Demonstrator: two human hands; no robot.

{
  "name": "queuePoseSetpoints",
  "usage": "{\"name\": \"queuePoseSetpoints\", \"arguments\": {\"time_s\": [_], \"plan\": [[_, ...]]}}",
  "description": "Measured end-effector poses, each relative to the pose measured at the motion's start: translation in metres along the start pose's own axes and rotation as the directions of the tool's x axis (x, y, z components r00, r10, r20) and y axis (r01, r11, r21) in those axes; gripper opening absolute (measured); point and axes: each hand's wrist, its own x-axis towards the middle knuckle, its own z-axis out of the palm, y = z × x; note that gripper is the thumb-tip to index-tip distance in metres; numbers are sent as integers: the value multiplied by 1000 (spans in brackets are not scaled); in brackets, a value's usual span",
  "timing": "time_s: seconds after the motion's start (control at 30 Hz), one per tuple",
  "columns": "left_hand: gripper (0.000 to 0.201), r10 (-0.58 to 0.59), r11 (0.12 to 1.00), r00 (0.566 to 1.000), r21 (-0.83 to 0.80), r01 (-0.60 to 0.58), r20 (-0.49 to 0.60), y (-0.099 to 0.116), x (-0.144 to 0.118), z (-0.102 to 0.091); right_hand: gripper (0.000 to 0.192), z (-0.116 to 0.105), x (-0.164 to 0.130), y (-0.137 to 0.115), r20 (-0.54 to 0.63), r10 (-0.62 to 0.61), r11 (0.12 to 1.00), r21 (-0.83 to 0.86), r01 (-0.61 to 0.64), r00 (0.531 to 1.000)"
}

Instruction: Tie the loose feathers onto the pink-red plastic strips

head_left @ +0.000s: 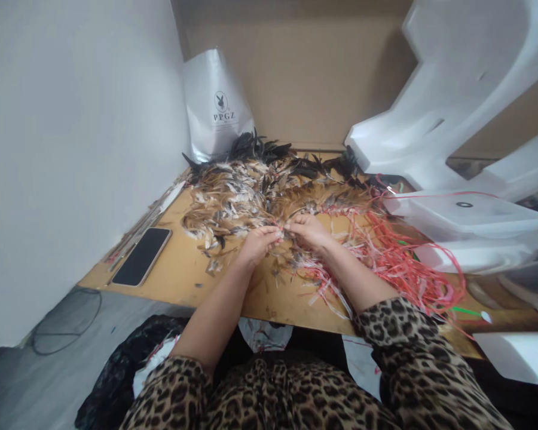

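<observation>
My left hand (259, 242) and my right hand (308, 231) meet fingertip to fingertip at the middle of a wooden board (183, 275). Both pinch a small bunch of feathers bound with red string (283, 227) between them. Behind the hands lies a wide pile of brown, white and black feathers (251, 191). A tangle of red plastic strings (399, 257) spreads to the right of my right forearm. Both sleeves are leopard print.
A black phone (141, 257) lies face up at the board's left edge. A silver bag (215, 107) stands at the back by a grey wall. White moulded foam pieces (457, 197) crowd the right side. A dark bag (116, 370) sits on the floor below.
</observation>
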Motion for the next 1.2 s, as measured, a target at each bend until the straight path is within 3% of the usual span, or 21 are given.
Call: {"name": "queuePoseSetpoints", "arguments": {"time_s": [0.13,0.2,0.3,0.43,0.53,0.67,1.2], "plan": [[26,-67,986,985,-141,90,162,1,-4,-1,28,0,-1,1,181,7,976,211,-46,983],[26,-45,989,990,-136,63,132,1,-3,0,28,0,1,3,163,7,971,234,-46,987],[23,73,997,997,-1,-73,-27,-1,1,2,26,-2,6,9,53,13,980,199,-23,999],[16,270,946,947,231,-228,-171,-3,4,6,24,-2,11,12,-33,-19,996,83,22,999],[13,357,908,919,293,-299,-170,-3,2,8,20,-1,10,11,-77,-57,998,-11,56,995],[12,369,901,916,302,-311,-158,-5,2,10,12,-1,9,9,-91,-78,991,-114,67,993],[12,416,870,902,341,-357,-117,-8,3,9,23,-3,5,2,-43,-46,979,-199,36,998]]}}
